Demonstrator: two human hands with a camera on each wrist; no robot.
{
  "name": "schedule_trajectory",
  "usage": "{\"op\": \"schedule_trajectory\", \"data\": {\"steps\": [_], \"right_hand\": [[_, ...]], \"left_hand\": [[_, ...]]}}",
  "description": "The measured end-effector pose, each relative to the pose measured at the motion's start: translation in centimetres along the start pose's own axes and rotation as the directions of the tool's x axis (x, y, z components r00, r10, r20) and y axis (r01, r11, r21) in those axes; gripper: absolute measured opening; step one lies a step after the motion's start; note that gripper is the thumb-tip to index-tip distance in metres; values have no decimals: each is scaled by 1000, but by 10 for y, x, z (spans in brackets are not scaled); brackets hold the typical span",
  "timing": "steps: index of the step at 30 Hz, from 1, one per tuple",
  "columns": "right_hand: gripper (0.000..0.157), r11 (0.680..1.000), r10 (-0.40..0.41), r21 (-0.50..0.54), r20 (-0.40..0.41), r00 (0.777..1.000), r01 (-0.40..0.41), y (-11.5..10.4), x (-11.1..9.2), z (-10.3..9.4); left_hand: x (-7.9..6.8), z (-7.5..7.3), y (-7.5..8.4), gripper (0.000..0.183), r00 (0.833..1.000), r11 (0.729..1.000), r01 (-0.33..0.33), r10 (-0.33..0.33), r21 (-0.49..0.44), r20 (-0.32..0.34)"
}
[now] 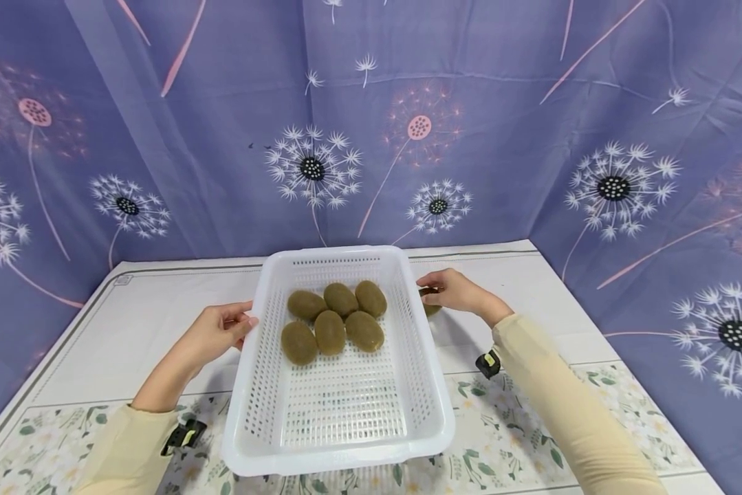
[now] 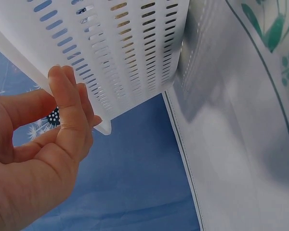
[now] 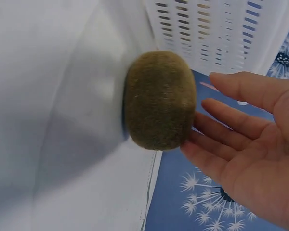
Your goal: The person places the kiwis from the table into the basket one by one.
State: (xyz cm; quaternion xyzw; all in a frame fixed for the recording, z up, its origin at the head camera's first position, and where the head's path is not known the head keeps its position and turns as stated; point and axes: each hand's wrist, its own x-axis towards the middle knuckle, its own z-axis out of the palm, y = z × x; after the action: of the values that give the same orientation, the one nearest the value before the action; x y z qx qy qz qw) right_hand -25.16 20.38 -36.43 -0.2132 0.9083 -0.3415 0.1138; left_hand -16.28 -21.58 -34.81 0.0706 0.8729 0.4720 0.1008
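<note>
A white plastic basket [image 1: 340,450] with slotted walls holds several brown kiwis [image 1: 330,333], grouped toward its far half. At the basket's left rim, my left hand [image 1: 219,330] pinches the edge between thumb and fingers; in the left wrist view the left hand [image 2: 53,139] overlaps the rim. One more kiwi [image 3: 160,101] lies on the table outside the basket's right wall. My right hand [image 1: 454,290] is at this kiwi, partly covering it in the head view. In the right wrist view, the fingers of the right hand [image 3: 250,139] are extended, fingertips right at the kiwi's side, thumb apart from it.
A white cloth with a floral band [image 1: 507,419] covers the table. Behind and to the right hangs a purple-blue curtain [image 1: 500,137] printed with dandelions. Black wrist straps [image 1: 183,436] show at both sleeves.
</note>
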Motion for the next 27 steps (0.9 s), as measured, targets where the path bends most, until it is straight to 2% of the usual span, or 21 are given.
{"op": "schedule_trajectory", "data": {"steps": [2, 5, 12, 19, 27], "right_hand": [[41, 1000, 10, -20, 7, 1000, -10, 2, -1, 1], [45, 997, -17, -81, -4, 1000, 17, 7, -2, 4], [60, 979, -54, -202, -88, 995, 35, 14, -1, 14], [55, 968, -66, -248, -151, 986, 27, 13, 1, 21], [49, 955, -57, -297, -174, 983, 3, 12, 2, 16]], "left_hand": [[0, 0, 0, 54, 1000, 1000, 5, -5, -1, 1], [0, 0, 0, 54, 1000, 1000, 10, -10, 6, 2], [0, 0, 0, 56, 1000, 1000, 15, -15, 3, 3], [1, 0, 0, 54, 1000, 1000, 0, 0, -3, 6], [-1, 0, 0, 54, 1000, 1000, 9, -9, -5, 1]]}}
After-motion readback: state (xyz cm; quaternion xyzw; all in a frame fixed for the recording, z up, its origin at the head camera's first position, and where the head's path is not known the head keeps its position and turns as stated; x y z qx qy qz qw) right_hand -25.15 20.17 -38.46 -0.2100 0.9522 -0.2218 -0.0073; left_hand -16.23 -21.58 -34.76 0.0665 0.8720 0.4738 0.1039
